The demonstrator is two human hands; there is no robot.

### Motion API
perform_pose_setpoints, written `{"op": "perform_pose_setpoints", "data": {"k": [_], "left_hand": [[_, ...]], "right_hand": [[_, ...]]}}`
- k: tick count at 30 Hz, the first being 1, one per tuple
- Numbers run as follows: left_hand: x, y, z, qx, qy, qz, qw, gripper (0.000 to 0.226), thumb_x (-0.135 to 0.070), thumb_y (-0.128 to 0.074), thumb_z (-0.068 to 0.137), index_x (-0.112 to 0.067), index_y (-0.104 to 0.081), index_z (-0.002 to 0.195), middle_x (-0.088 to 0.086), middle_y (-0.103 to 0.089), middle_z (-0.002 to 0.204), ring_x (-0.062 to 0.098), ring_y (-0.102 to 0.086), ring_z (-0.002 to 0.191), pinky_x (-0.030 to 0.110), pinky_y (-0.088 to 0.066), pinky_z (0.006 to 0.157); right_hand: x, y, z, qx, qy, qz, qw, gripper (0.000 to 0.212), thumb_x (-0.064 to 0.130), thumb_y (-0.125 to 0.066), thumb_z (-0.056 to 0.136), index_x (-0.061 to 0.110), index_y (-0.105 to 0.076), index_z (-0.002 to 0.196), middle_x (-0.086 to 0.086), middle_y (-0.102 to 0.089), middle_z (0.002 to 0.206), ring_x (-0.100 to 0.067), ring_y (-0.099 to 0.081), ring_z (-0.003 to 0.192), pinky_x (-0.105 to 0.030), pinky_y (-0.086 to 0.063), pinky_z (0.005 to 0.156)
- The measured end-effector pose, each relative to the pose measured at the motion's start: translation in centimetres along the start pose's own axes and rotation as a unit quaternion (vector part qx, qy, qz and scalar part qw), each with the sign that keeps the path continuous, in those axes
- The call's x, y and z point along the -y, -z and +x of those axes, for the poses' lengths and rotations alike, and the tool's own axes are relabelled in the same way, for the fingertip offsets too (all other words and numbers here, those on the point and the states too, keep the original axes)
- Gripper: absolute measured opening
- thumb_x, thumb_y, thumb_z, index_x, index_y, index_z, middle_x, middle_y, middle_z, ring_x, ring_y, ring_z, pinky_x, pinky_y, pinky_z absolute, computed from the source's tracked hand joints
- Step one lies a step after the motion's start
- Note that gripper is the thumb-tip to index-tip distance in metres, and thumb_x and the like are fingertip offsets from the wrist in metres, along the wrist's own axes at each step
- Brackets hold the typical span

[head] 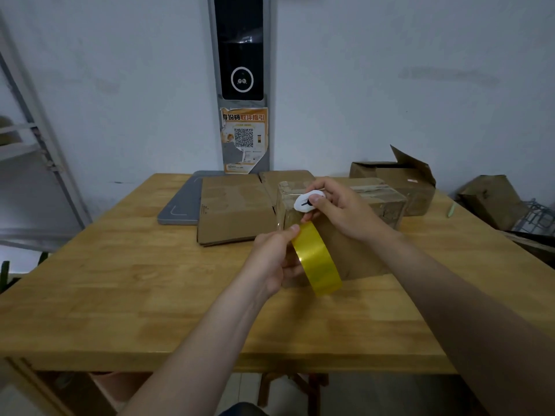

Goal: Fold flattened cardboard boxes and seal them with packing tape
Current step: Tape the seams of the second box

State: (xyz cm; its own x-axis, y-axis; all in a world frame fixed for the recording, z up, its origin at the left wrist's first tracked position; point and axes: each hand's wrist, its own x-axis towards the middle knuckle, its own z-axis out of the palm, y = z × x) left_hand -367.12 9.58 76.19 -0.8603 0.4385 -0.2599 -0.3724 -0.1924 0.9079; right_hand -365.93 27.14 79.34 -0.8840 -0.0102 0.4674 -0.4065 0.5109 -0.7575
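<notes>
Grip: my left hand point(274, 259) pinches the yellow tape roll point(318, 262), thumb on its rim. My right hand point(339, 208) pinches a white cutter point(306, 201) at the near top edge of the folded box point(354, 253), mid-bench point(150, 295). Judgement: hold the tape taut, cut close to the cardboard, then press the end flat. Flattened boxes point(237, 211) lie behind.

Yellow glossy packing tape roll point(318, 262) hid lower front of brown taped cardboard box point(357, 253). Most of left hand point(271, 259) fingers lay behind roll. Right hand point(342, 208) covered box's near top corner and part of small white oval cutter point(304, 202); blade too small to tell. Flat grey tray point(180, 205) lay partly under flattened brown cardboard stack point(234, 211). Orange poster point(244, 139) fine print unreadable. Grey metal shelf point(27, 139) cut by left edge. Light wooden counter point(150, 295) ran off both side edges.
</notes>
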Motion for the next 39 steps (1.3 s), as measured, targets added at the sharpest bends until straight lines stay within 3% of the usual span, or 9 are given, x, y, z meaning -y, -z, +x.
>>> {"op": "perform_pose_setpoints", "data": {"k": [10, 13, 19, 23, 28, 32, 34, 36, 39], "left_hand": [[0.6, -0.3, 0.5, 0.011, 0.061, 0.028, 0.998, 0.02, -0.024, -0.064, 0.1, -0.008, -0.066, 0.111, 0.009, -0.069, 0.088, 0.022, -0.067, 0.07, 0.033, -0.06, 0.05], [1.4, -0.2, 0.8, 0.014, 0.079, 0.016, 0.997, 0.03, -0.025, -0.064, 0.1, -0.005, -0.064, 0.121, 0.014, -0.071, 0.103, 0.025, -0.068, 0.077, 0.035, -0.062, 0.054], [2.3, 0.5, 1.4, 0.016, 0.044, -0.006, 0.999, 0.044, -0.025, -0.069, 0.097, -0.006, -0.056, 0.134, 0.014, -0.07, 0.101, 0.025, -0.07, 0.071, 0.037, -0.06, 0.054], [2.8, 1.2, 1.5, 0.031, 0.039, -0.018, 0.999, 0.032, -0.026, -0.069, 0.097, -0.011, -0.061, 0.124, 0.014, -0.069, 0.101, 0.028, -0.066, 0.086, 0.039, -0.062, 0.064], [3.1, 1.4, 1.4, 0.044, 0.028, -0.015, 0.999, 0.01, -0.022, -0.067, 0.097, -0.022, -0.062, 0.105, 0.005, -0.067, 0.082, 0.02, -0.064, 0.064, 0.031, -0.057, 0.049], [2.6, 1.5, 1.1, 0.048, 0.032, -0.004, 0.998, 0.006, -0.022, -0.065, 0.099, -0.024, -0.059, 0.101, 0.0, -0.067, 0.072, 0.018, -0.061, 0.059, 0.03, -0.054, 0.049], [2.5, 1.8, 0.9, 0.052, 0.03, 0.005, 0.998, 0.007, -0.022, -0.064, 0.099, -0.025, -0.058, 0.101, -0.002, -0.067, 0.072, 0.018, -0.058, 0.06, 0.028, -0.052, 0.049], [2.5, 2.2, 0.8, 0.061, 0.029, 0.01, 0.998, 0.007, -0.023, -0.063, 0.099, -0.026, -0.058, 0.103, -0.003, -0.065, 0.073, 0.017, -0.056, 0.06, 0.025, -0.047, 0.049], [2.5, 2.7, 0.6, 0.069, 0.028, 0.008, 0.997, 0.01, -0.024, -0.064, 0.099, -0.026, -0.059, 0.108, -0.003, -0.066, 0.072, 0.015, -0.055, 0.057, 0.025, -0.045, 0.048]], "right_hand": [[0.0, 0.0, 0.0, 0.008, -0.008, 0.034, 0.999, 0.008, 0.009, -0.051, 0.105, 0.007, -0.057, 0.11, -0.014, -0.073, 0.097, -0.032, -0.074, 0.079, -0.043, -0.058, 0.08], [0.1, 0.1, 0.0, 0.023, -0.006, 0.016, 1.0, 0.01, 0.01, -0.052, 0.105, 0.006, -0.057, 0.113, -0.016, -0.073, 0.098, -0.034, -0.074, 0.081, -0.046, -0.058, 0.081], [1.6, 0.5, 0.4, 0.056, -0.024, -0.06, 0.996, 0.011, 0.015, -0.053, 0.105, 0.008, -0.053, 0.114, -0.013, -0.074, 0.087, -0.031, -0.074, 0.067, -0.042, -0.055, 0.072], [3.8, 1.0, 1.0, 0.107, -0.031, -0.129, 0.985, 0.011, 0.02, -0.052, 0.106, 0.02, -0.048, 0.116, -0.005, -0.074, 0.089, -0.025, -0.074, 0.067, -0.043, -0.056, 0.077], [5.0, 1.1, 1.2, 0.161, -0.007, -0.232, 0.959, 0.032, 0.016, -0.056, 0.104, 0.025, -0.056, 0.134, 0.009, -0.071, 0.075, -0.014, -0.069, 0.059, -0.027, -0.052, 0.073], [6.0, 0.6, 1.1, 0.184, 0.035, -0.288, 0.939, 0.017, 0.018, -0.06, 0.101, 0.022, -0.067, 0.115, 0.004, -0.069, 0.086, -0.02, -0.068, 0.058, -0.03, -0.052, 0.064], [5.9, 0.2, 0.8, 0.184, 0.045, -0.327, 0.926, 0.012, 0.022, -0.062, 0.1, 0.022, -0.067, 0.11, 0.01, -0.064, 0.078, -0.013, -0.066, 0.06, -0.033, -0.048, 0.063], [5.7, 0.0, 0.5, 0.17, 0.048, -0.336, 0.925, 0.007, 0.02, -0.063, 0.098, 0.02, -0.065, 0.105, 0.015, -0.057, 0.069, -0.006, -0.06, 0.054, -0.023, -0.041, 0.058], [5.9, -0.3, 0.4, 0.165, 0.051, -0.34, 0.924, 0.013, 0.017, -0.064, 0.096, 0.025, -0.055, 0.094, 0.012, -0.055, 0.076, -0.002, -0.056, 0.059, -0.016, -0.033, 0.056]]}}
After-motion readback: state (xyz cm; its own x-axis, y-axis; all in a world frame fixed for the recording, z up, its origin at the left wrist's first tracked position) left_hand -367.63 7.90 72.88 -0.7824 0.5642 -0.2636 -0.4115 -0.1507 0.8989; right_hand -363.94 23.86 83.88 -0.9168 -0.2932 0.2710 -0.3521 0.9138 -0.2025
